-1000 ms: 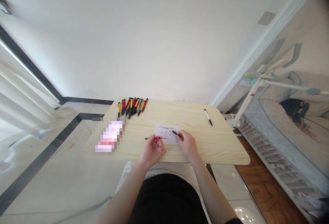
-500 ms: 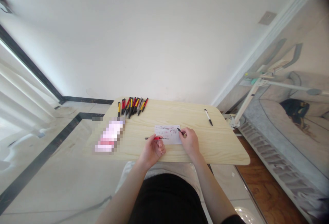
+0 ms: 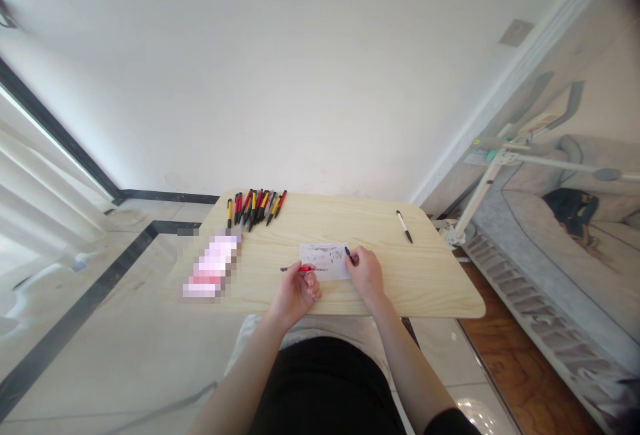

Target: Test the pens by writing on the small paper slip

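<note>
My left hand (image 3: 296, 294) is closed around a red pen (image 3: 307, 268) with a black end pointing left. The pen lies level over the left part of a white paper (image 3: 334, 274) with dark and reddish marks. A thin dark line runs rightward from the pen; whether it is a refill or a mark on the paper I cannot tell. At the paper's right edge, my right hand (image 3: 367, 274) pinches a short black pen piece (image 3: 348, 252), its lower end hidden by the fingers.
Several red, yellow and grey pens (image 3: 257, 206) lie in a bunch at the table's back left. A blurred-out pinkish item (image 3: 213, 265) lies below them. One white pen with black ends (image 3: 404, 226) rests on the right of the wooden table (image 3: 435, 282). A wall stands behind.
The right hand and the black piece have shifted very slightly left, the piece now more upright. The left hand keeps its hold on the red pen. The camera view has moved a little.
</note>
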The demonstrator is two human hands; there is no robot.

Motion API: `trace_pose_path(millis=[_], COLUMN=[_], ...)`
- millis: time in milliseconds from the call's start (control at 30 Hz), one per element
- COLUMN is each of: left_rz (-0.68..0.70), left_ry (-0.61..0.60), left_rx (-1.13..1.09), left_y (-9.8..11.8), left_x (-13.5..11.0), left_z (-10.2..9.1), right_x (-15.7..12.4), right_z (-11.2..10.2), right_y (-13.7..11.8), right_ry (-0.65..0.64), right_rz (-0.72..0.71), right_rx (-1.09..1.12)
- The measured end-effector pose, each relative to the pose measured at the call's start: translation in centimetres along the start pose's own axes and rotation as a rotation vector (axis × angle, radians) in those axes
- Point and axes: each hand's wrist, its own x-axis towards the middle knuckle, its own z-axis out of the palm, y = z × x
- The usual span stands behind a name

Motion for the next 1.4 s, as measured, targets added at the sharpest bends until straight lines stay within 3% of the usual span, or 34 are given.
trace_pose_path(millis=[1067, 1400], left_rz=[-0.001, 0.001], left_ry=[-0.029, -0.024], left_rx=[0.004, 0.008], left_y=[-0.02, -0.08], left_x=[0.06, 0.1], left_z=[-0.09, -0.11], right_x=[-0.08, -0.06], right_z=[-0.2, -0.88], right_y=[-0.29, -0.73], right_ry=[-0.066, -0.105], right_rz=[-0.001, -0.068], right_rx=[-0.073, -0.044])
